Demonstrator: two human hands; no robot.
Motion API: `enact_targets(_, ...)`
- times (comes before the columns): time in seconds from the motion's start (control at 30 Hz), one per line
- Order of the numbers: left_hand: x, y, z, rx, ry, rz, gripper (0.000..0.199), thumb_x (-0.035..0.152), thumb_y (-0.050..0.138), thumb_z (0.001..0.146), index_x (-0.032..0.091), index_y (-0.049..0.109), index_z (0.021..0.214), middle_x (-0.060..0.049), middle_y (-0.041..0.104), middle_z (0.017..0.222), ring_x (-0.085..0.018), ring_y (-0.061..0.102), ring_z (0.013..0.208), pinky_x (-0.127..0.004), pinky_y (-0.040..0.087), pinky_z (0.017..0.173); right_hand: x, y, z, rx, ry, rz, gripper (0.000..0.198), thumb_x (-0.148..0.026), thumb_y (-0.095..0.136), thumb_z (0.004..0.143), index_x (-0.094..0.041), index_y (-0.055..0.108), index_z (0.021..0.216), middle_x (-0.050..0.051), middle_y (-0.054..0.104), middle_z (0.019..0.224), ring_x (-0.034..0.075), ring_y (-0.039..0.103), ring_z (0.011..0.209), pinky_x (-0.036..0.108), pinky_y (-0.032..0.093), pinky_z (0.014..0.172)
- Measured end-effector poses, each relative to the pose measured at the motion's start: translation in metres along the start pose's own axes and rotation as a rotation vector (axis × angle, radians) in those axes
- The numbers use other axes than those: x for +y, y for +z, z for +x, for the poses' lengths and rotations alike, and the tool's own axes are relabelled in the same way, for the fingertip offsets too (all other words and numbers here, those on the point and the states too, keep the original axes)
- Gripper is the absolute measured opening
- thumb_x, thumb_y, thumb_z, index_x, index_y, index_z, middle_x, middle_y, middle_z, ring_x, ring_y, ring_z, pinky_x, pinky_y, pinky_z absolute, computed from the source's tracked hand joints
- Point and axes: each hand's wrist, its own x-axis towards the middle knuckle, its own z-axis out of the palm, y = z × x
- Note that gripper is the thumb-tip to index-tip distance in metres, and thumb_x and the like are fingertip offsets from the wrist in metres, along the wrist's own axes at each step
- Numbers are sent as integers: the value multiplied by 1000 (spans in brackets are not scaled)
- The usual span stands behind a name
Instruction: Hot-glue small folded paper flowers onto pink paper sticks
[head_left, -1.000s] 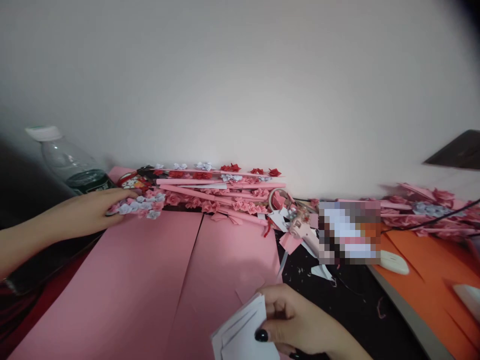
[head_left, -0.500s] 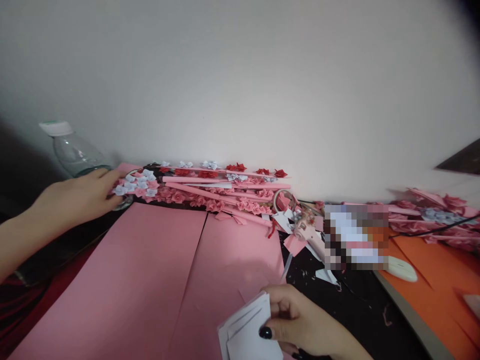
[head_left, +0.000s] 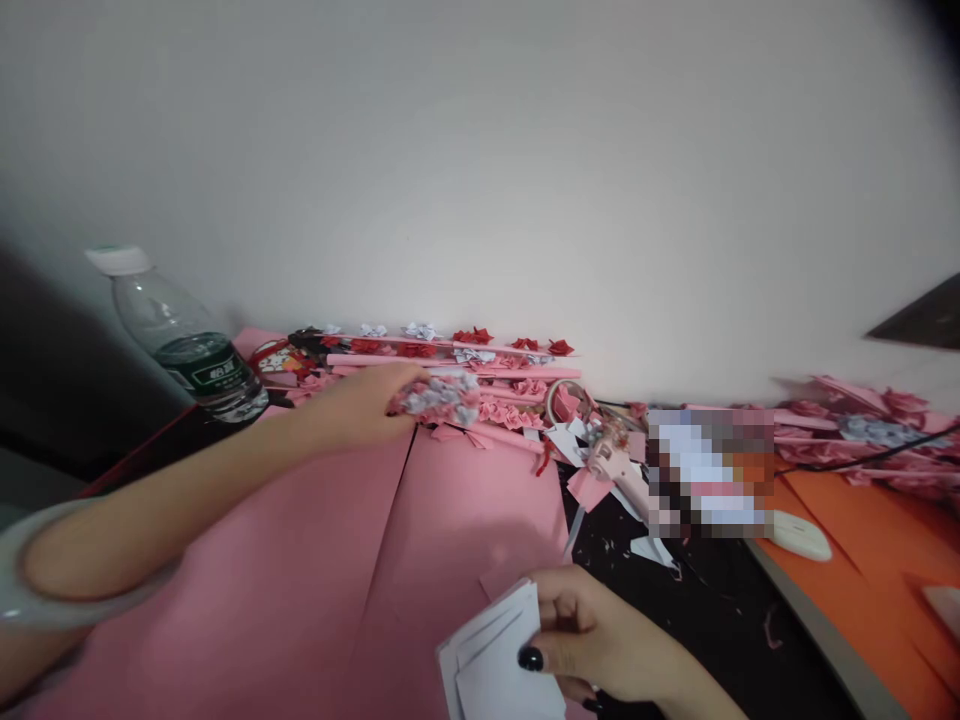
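Blurred, masked and cut-off parts

The flower cluster (head_left: 439,398) is smeared by motion; a box (head_left: 709,470) is masked by pixels; white papers (head_left: 499,665) are cut off below.

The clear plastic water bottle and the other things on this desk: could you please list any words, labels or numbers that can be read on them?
None can be read.
Clear plastic water bottle with a white cap: its dark green label carries small white print, too small and blurred to read.
Pixelated block right of the pink glue gun: masked, nothing legible.
Folded white paper pieces in the right hand: no print visible.
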Motion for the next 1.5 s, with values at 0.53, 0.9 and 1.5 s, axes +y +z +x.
enact_targets(0.53,58,83,46,42,244,68,42,12,45,84,15,43,125,-12,51,115,-20,62,82,-27,45,61,1,1,0,-7,-12,0,31,-29,74,75,-10,67,99,-6,54,61,-3,38,37,9,30,33)
enact_targets(0.9,57,79,48,135,301,256,35,14,58,82,16,50,117,-11,58,108,-29,55,102,-40,43,83,0,1,0,3,-15,-2,27,-29,74,75,-10,67,92,-5,55,62,-3,39,37,8,32,33)
enact_targets(1.5,37,49,-35,-77,-27,-507,45,48,38,92,24,44,129,-7,59,117,-19,60,80,-31,48,70,-13,3,11,468,-180,-304,40,-49,60,82,-13,56,97,-11,41,49,2,34,29,15,23,30)
